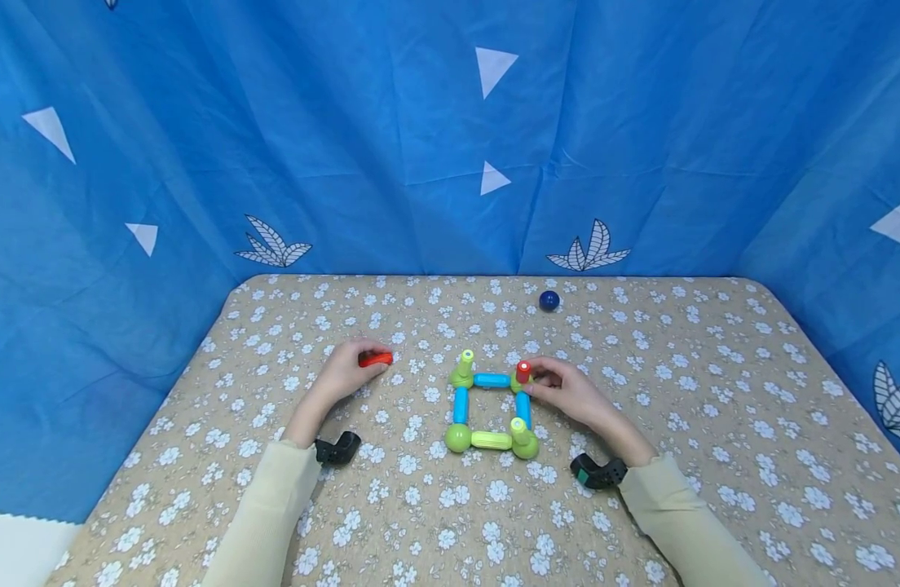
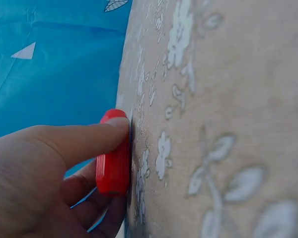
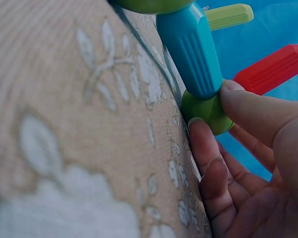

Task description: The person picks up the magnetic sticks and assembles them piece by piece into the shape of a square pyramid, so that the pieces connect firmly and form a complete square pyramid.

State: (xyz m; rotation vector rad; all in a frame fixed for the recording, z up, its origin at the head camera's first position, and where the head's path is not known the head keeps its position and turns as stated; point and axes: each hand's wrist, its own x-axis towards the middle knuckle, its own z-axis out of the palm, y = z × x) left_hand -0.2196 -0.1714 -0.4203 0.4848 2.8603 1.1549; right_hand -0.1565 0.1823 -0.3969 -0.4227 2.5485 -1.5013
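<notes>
My left hand point(image 1: 343, 371) pinches a red ribbed rod point(image 2: 111, 168) between thumb and fingers, low at the tablecloth, left of a square frame of rods and balls. Blue rods point(image 1: 491, 381) form its back and both sides; a yellow-green rod point(image 1: 491, 440) forms the front. At the back right corner my right hand point(image 1: 571, 393) grips the green ball point(image 3: 208, 111), thumb on one side and fingers on the other. Another red rod point(image 1: 523, 372) stands up from that ball. Yellow-green rods point(image 1: 466, 364) rise at the back left and front right corners. The front left ball point(image 1: 458, 438) bears no upright.
A dark blue ball point(image 1: 549, 301) lies near the back edge of the table, behind the frame. Floral cloth point(image 1: 435, 522) covers the table. Blue curtain point(image 1: 391, 147) hangs behind and along both sides. Each wrist wears a black strap device point(image 1: 337, 448).
</notes>
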